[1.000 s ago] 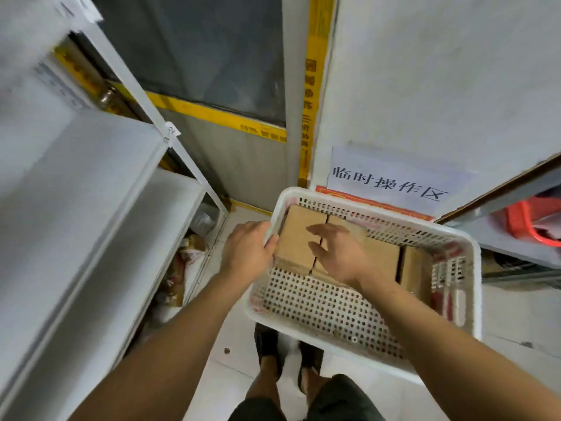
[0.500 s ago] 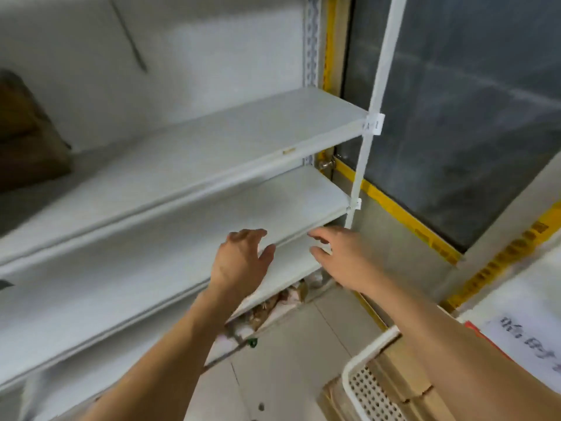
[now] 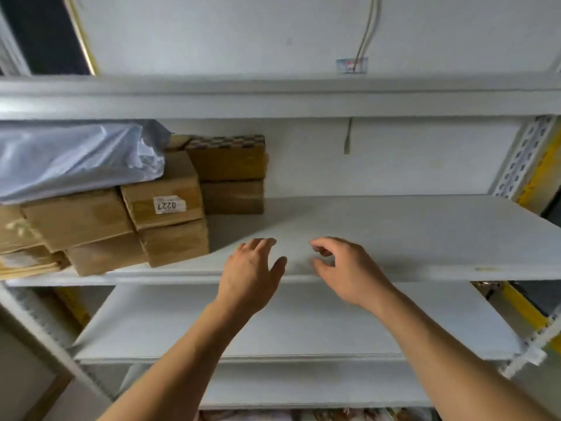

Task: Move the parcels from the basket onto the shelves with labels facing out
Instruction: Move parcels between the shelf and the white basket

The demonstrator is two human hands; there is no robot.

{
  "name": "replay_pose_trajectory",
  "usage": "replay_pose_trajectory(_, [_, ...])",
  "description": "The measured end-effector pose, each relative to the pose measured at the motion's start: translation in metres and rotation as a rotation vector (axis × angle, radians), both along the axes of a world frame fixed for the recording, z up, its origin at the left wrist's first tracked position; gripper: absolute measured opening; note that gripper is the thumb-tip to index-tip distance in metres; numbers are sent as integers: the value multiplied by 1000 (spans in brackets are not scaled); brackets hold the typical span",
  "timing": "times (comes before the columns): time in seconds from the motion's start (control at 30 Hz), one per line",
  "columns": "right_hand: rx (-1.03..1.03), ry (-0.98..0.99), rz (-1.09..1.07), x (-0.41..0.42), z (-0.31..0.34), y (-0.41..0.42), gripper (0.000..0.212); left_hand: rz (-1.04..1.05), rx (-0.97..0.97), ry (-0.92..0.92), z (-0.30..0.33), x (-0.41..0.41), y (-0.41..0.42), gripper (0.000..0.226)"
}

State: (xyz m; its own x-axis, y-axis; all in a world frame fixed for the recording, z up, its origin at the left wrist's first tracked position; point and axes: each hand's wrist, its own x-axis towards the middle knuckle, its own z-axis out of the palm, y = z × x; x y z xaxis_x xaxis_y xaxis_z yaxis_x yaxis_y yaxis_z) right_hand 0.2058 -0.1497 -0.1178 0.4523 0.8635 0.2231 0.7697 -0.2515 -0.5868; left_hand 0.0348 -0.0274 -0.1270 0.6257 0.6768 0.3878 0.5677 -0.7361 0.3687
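White shelf (image 3: 394, 232) | boxed parcels (image 3: 165, 205) stacked left, "0227" label outward | left hand (image 3: 249, 278), right hand (image 3: 349, 268): grip loose, holding nothing

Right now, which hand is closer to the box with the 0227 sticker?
Left. The left hand hovers over the shelf's front edge, just right of the box with the 0227 sticker. The right hand is farther right, beyond the left hand. Both hold nothing.
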Motion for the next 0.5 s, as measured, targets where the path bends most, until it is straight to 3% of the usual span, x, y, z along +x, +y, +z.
replay_pose_trajectory(0.3, [64, 34, 332, -59, 39, 123, 50, 353, 71, -157, 14, -85, 61, 47])
replay_pose_trajectory(0.5, [189, 141, 505, -97, 66, 180, 63, 698, 67, -311, 40, -141, 83, 51])
